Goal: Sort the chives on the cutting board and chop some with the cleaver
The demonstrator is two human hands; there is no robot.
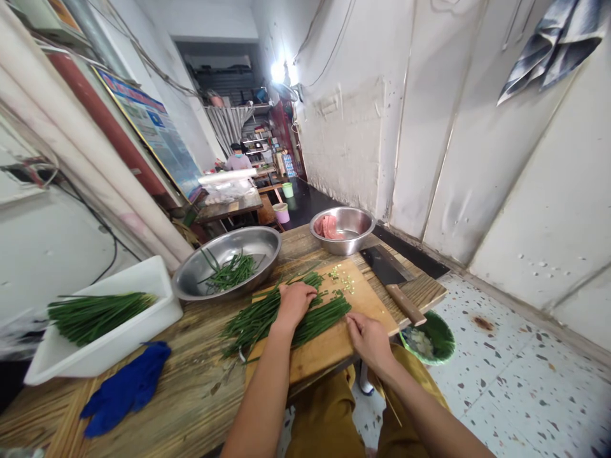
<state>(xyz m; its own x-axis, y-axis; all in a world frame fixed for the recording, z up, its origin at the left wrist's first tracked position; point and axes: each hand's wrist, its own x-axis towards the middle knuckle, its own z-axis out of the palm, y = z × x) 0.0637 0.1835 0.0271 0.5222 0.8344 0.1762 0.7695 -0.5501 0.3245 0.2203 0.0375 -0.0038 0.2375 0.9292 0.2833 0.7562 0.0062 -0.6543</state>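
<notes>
A bundle of green chives (327, 320) lies across a wooden cutting board (377, 310), their cut ends toward the right. My left hand (296, 302) is closed over the chives, fingers curled down on them. Beside the cut ends, at the board's near right edge, my right hand (367, 337) has its thumb and fingertips pressed together; whatever is between them is too small to make out. Small pale chopped bits (342, 278) are scattered on the board's far part. A cleaver (386, 268) with a wooden handle lies right of the board.
A wide steel bowl (191, 270) with cut chives stands behind left, a smaller steel bowl (359, 242) with a pink cloth behind right. Further left are a white tub (109, 362) of chives and a blue glove (126, 388). A green basket (446, 340) sits below right. A person (237, 159) is far back.
</notes>
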